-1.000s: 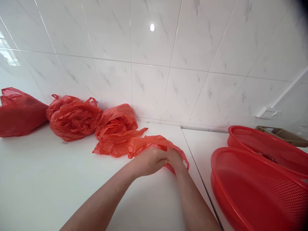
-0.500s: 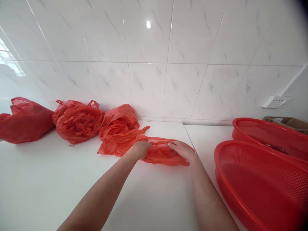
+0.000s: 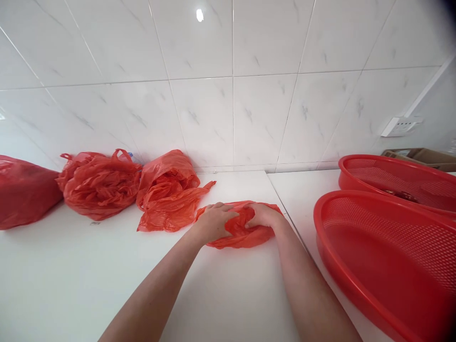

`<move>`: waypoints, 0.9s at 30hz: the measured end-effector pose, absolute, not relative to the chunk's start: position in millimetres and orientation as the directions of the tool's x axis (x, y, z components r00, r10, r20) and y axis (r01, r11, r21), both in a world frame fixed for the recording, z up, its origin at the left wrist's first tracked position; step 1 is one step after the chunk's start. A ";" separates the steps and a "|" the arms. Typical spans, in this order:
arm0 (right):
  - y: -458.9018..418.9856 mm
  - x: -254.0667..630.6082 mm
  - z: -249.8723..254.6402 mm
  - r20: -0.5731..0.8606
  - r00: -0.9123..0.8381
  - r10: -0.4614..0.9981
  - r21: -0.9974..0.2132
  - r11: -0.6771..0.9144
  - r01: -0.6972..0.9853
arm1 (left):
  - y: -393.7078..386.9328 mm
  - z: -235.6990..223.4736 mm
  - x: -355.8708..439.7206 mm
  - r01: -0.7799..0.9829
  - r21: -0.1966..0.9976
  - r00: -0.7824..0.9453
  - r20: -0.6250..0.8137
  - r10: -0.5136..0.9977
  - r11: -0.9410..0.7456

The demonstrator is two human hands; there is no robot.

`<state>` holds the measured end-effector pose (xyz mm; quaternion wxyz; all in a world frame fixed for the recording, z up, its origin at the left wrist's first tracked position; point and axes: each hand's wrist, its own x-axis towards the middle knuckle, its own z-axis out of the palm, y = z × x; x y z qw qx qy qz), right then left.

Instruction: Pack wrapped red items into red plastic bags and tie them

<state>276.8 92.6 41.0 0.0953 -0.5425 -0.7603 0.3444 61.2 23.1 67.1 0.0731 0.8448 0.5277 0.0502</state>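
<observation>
A thin red plastic bag [image 3: 245, 241] lies spread low on the white table in front of me, its middle crumpled inward. My left hand [image 3: 215, 224] rests on the bag's left part, fingers spread and thumb pointing toward the middle. On its right part lies my right hand [image 3: 262, 216], with the thumb apart from bent fingers that dip into the folds. Neither hand is closed around the plastic; some fingertips are hidden in it. Just left of my left hand, a loose red bag end [image 3: 171, 211] trails from a bundle of red bags [image 3: 167, 168].
Farther left sit a stuffed red bag [image 3: 101, 187] and a full red bag [image 3: 24, 192]. On the right stand two red plastic baskets, a near basket [image 3: 356, 266] and a far basket [image 3: 359, 164] with small dark items. Behind are a cardboard box [image 3: 423, 156] and a wall socket [image 3: 402, 127].
My left hand has let go of the bag's edge and now lies spread on top. My right hand has moved inward, and the bag has flattened and crumpled. The view has shifted right.
</observation>
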 end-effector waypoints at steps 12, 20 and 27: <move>98.8 296.5 29.6 -0.137 -0.514 0.847 -0.986 -0.070 0.148 | 34.2 24.8 44.7 0.865 0.351 0.356 0.076 0.931 -0.360; 95.4 271.3 26.4 0.092 -0.324 0.942 -0.725 0.286 0.626 | 21.7 42.7 55.2 0.889 0.155 0.365 0.327 0.872 -0.431; 82.5 260.6 44.3 0.168 -0.257 0.952 -0.471 0.307 0.827 | 4.8 17.6 54.5 0.830 0.148 0.481 0.296 0.825 -0.538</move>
